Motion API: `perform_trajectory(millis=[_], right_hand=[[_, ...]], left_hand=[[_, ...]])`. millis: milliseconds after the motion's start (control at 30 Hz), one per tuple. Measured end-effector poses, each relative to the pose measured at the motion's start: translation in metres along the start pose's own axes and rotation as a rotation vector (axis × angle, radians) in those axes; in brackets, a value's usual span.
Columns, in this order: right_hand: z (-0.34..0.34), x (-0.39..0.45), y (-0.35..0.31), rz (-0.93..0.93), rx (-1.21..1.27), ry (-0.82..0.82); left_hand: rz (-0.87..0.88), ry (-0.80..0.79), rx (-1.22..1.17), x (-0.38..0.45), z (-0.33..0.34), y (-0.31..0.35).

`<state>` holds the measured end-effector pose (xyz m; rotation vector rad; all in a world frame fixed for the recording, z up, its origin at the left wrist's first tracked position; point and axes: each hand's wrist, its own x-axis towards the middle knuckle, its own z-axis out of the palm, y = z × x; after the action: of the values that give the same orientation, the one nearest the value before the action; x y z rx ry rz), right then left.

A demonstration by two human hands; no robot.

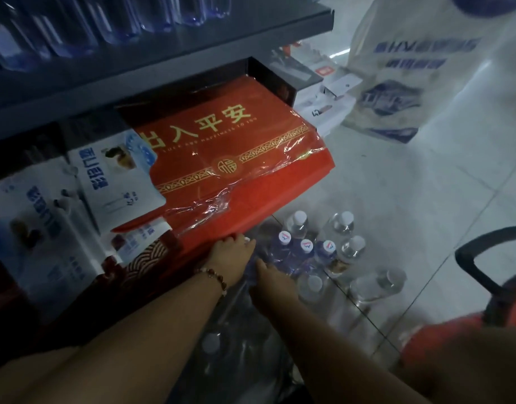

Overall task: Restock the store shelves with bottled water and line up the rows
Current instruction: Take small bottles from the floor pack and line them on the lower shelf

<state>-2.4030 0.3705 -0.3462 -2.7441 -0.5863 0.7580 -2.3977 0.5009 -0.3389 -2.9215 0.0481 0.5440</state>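
1. Head view, the key relation: the shrink-wrapped pack of blue-tinted water bottles (pixel 297 255) stands on the floor tiles (pixel 425 185) directly ahead of both hands, caps up, so each bottle's long axis runs vertical. Loose clear bottles (pixel 342 225) with white caps stand just beyond and to the right of it.

2. The right hand (pixel 268 275) is the nearer one; it lies on the pack's near edge, touching the wrap. Its fingers reach down over that edge and out of sight, so I cannot tell whether they are closed on the film.

3. The left hand (pixel 230 255), a beaded bracelet (pixel 214 277) at its wrist, sits just left of the pack, under the overhanging corner of the red doormat package (pixel 230 158). Its fingertips touch the pack's top; whether they are gripping it cannot be made out.

4. Both forearms stretch forward and down, nearly parallel.

5. The target shelf (pixel 163 51) with bottles already on it is well above, so I judge the next move to be a lift clearing the red package.

6. An orange basket (pixel 455 333) stands to the right.
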Motion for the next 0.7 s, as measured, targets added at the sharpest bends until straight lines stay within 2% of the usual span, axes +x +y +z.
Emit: perform_trajectory(millis=[67,167,300,400,500,600,700], right_hand=[[0.004,0.009,0.003,-0.002,-0.054,0.001],[0.007,0.017,0.006,-0.031,-0.169,0.013],[0.004,0.024,0.007,-0.062,-0.193,0.04],[-0.002,0.024,0.01,-0.059,-0.166,0.065],[-0.023,0.021,0.007,0.008,-0.039,0.078],[-0.057,0.018,0.002,0.031,0.025,0.069],[-0.105,0.006,-0.006,-0.026,0.06,0.065]], left_hand=[[-0.018,-0.04,-0.042,0.007,0.008,0.0],[-0.045,-0.016,-0.142,0.01,0.014,0.004],[-0.061,0.002,-0.116,0.015,0.012,-0.003],[-0.092,-0.031,-0.087,0.018,0.016,-0.014],[-0.113,-0.043,-0.038,0.008,0.015,-0.013],[-0.115,0.016,-0.022,-0.005,0.001,-0.012],[-0.098,0.062,-0.063,-0.028,-0.028,-0.018]])
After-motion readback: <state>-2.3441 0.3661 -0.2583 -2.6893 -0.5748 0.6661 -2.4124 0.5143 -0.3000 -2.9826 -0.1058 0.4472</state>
